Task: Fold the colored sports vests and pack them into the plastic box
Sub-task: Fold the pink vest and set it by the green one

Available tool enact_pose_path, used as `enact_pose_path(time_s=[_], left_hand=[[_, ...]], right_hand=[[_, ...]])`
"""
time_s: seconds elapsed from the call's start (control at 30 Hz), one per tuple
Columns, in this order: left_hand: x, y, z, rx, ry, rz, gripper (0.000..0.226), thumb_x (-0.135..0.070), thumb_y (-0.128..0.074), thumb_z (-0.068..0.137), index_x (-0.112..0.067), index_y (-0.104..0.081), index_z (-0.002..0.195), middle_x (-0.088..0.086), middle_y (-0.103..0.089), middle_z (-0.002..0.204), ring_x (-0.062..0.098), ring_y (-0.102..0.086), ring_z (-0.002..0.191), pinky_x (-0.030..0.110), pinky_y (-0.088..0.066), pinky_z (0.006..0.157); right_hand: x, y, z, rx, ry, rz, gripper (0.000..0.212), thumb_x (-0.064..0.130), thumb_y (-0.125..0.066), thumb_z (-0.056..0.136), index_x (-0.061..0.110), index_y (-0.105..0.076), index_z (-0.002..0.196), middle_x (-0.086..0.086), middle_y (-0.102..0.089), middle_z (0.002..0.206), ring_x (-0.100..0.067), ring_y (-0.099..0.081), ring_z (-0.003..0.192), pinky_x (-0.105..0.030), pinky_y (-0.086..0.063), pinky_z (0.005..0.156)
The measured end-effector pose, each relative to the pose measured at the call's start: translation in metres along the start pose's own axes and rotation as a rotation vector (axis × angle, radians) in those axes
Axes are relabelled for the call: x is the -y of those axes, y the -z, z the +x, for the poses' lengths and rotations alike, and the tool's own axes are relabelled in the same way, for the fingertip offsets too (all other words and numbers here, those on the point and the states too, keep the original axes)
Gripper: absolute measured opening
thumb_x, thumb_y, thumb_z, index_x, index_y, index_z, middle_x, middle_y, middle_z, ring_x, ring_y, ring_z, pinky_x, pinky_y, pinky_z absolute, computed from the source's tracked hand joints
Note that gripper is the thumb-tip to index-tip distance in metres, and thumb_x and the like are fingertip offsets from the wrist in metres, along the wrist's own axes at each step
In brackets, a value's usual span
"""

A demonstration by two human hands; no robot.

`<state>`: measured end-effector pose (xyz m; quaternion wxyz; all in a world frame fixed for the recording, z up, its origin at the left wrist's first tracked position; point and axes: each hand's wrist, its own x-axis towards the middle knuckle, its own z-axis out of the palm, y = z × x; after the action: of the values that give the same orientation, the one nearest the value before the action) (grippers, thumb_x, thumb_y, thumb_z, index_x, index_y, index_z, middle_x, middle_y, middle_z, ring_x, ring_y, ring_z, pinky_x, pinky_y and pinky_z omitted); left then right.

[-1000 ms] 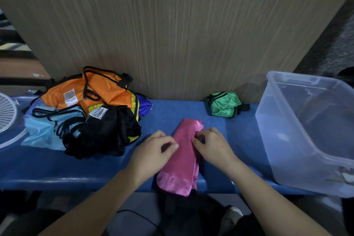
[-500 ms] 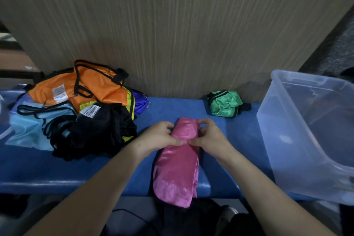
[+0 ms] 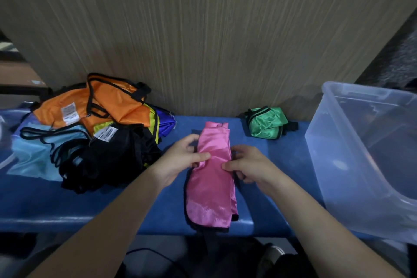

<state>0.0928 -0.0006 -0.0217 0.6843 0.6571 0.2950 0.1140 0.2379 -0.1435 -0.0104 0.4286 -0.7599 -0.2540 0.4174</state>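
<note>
Now both hands pinch the pink vest point(image 3: 211, 174) on the blue bench point(image 3: 79, 205), left hand point(image 3: 180, 160) and right hand point(image 3: 250, 165) at its middle. Better press the crease flat, then fold it shorter for the plastic box point(image 3: 370, 156).

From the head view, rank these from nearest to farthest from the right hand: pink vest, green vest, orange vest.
Measured from the right hand:
1. Pink vest, in its grip, centre of the blue bench.
2. Green vest, folded, behind the hand near the wall, beside the plastic box.
3. Orange vest, top of the unfolded pile, far left.
</note>
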Motion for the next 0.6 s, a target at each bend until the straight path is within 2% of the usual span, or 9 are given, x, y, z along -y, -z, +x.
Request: enact_pose_path(time_s=[0.07, 0.13, 0.2, 0.23, 0.3, 0.37, 0.43, 0.5, 0.6], left_hand=[[0.0, 0.004, -0.002, 0.066, 0.013, 0.019, 0.046, -0.004, -0.075, 0.086, -0.017, -0.056, 0.126, 0.013, -0.075, 0.107, 0.024, -0.072, 0.095, 0.032, -0.057, 0.085], [-0.002, 0.009, -0.004, 0.119, 0.021, 0.072, 0.05, -0.002, -0.075, 0.085, -0.018, -0.055, 0.128, 0.007, -0.076, 0.105, 0.018, -0.072, 0.089, 0.027, -0.057, 0.078], [-0.005, 0.01, -0.008, 0.117, 0.05, 0.155, 0.052, -0.004, -0.075, 0.085, -0.025, -0.054, 0.127, -0.001, -0.076, 0.101, 0.005, -0.069, 0.075, 0.02, -0.047, 0.06], [-0.005, 0.011, -0.008, 0.1, 0.067, 0.183, 0.053, -0.005, -0.075, 0.085, -0.028, -0.054, 0.127, -0.003, -0.075, 0.099, 0.004, -0.066, 0.069, 0.021, -0.041, 0.055], [-0.002, 0.013, -0.008, 0.081, 0.07, 0.193, 0.056, -0.003, -0.075, 0.084, -0.026, -0.051, 0.13, 0.002, -0.074, 0.097, 0.009, -0.06, 0.059, 0.021, -0.032, 0.046], [0.001, 0.015, -0.009, 0.077, 0.051, 0.184, 0.057, 0.0, -0.074, 0.085, -0.025, -0.05, 0.13, 0.007, -0.073, 0.102, 0.012, -0.058, 0.054, 0.021, -0.03, 0.038], [0.002, 0.016, -0.012, 0.087, 0.041, 0.162, 0.055, 0.0, -0.073, 0.086, -0.029, -0.051, 0.127, 0.007, -0.072, 0.109, 0.016, -0.066, 0.058, 0.021, -0.032, 0.037], [0.003, 0.016, -0.013, 0.102, 0.02, 0.136, 0.054, 0.0, -0.073, 0.087, -0.031, -0.052, 0.126, 0.006, -0.071, 0.113, 0.023, -0.074, 0.07, 0.022, -0.038, 0.04], [0.006, 0.018, -0.014, 0.073, -0.042, 0.107, 0.053, 0.002, -0.073, 0.085, -0.031, -0.056, 0.123, 0.004, -0.069, 0.112, 0.033, -0.075, 0.084, 0.029, -0.052, 0.052]], right_hand=[[-0.001, -0.001, 0.001, 0.026, 0.008, 0.053, 0.022, -0.001, -0.072, 0.082, 0.006, -0.062, 0.1, 0.004, -0.049, 0.048, -0.011, -0.036, 0.04, -0.021, -0.025, 0.038], [0.0, -0.004, -0.001, 0.026, 0.024, 0.081, 0.02, -0.007, -0.07, 0.082, 0.002, -0.06, 0.098, -0.001, -0.049, 0.048, -0.012, -0.038, 0.036, -0.022, -0.028, 0.035], [0.001, -0.006, -0.002, 0.024, 0.032, 0.1, 0.028, -0.012, -0.067, 0.082, 0.0, -0.059, 0.107, -0.009, -0.056, 0.057, -0.014, -0.047, 0.036, -0.023, -0.036, 0.033], [0.001, -0.007, -0.003, 0.03, 0.031, 0.114, 0.032, -0.014, -0.066, 0.082, 0.001, -0.058, 0.11, -0.014, -0.059, 0.065, -0.016, -0.051, 0.039, -0.024, -0.039, 0.034], [0.001, -0.008, -0.003, 0.049, 0.031, 0.143, 0.036, -0.015, -0.064, 0.083, 0.002, -0.056, 0.114, -0.02, -0.061, 0.077, -0.019, -0.056, 0.043, -0.026, -0.045, 0.036], [-0.001, -0.007, -0.002, 0.06, 0.038, 0.167, 0.039, -0.016, -0.063, 0.084, 0.003, -0.055, 0.117, -0.02, -0.064, 0.084, -0.021, -0.061, 0.047, -0.028, -0.047, 0.037], [-0.002, -0.006, -0.003, 0.06, 0.048, 0.183, 0.041, -0.016, -0.063, 0.084, 0.005, -0.055, 0.119, -0.019, -0.066, 0.09, -0.022, -0.065, 0.051, -0.028, -0.049, 0.039], [-0.003, -0.006, -0.004, 0.05, 0.066, 0.179, 0.043, -0.016, -0.062, 0.085, 0.006, -0.055, 0.12, -0.02, -0.067, 0.092, -0.023, -0.066, 0.054, -0.03, -0.051, 0.041], [-0.003, -0.004, -0.006, 0.042, 0.105, 0.181, 0.046, -0.018, -0.06, 0.085, 0.008, -0.055, 0.123, -0.025, -0.067, 0.103, -0.025, -0.069, 0.058, -0.032, -0.055, 0.045]])
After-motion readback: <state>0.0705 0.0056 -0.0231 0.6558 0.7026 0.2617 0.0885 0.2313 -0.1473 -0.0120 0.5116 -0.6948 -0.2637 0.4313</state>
